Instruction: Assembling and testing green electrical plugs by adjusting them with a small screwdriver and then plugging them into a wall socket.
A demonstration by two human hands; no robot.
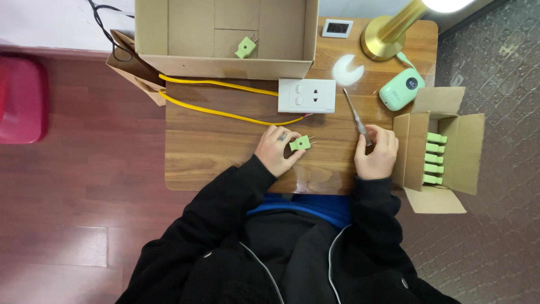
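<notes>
A small wooden table (225, 152) fills the middle of the view, set on a dark red-brown plank floor (73, 214) that gives way to grey patterned carpet (495, 247) on the right. A large open cardboard box (225, 62) sits across the far edge of the table, with one green plug (246, 47) lying inside it. A smaller open box (461, 146) hangs off the right edge just beside the right hand, so the row of green plugs (434, 159) standing in it is within easy reach.

A white socket panel (306, 95) lies flat near the table's middle, fed by a yellow cable (225, 114) running off to the left. A brass lamp (385, 36) lights the work from the far right corner; near it sit a mint-green device with a small screen (399, 89) and a white notched disc (347, 70).

The left hand (278, 151) rests on the table, fingers curled, pinching a green plug (300, 143) with its prongs pointing right, towards the tool. The right hand (377, 153) is closed around the handle of a screwdriver (354, 117), whose shaft angles up towards the socket panel.
</notes>
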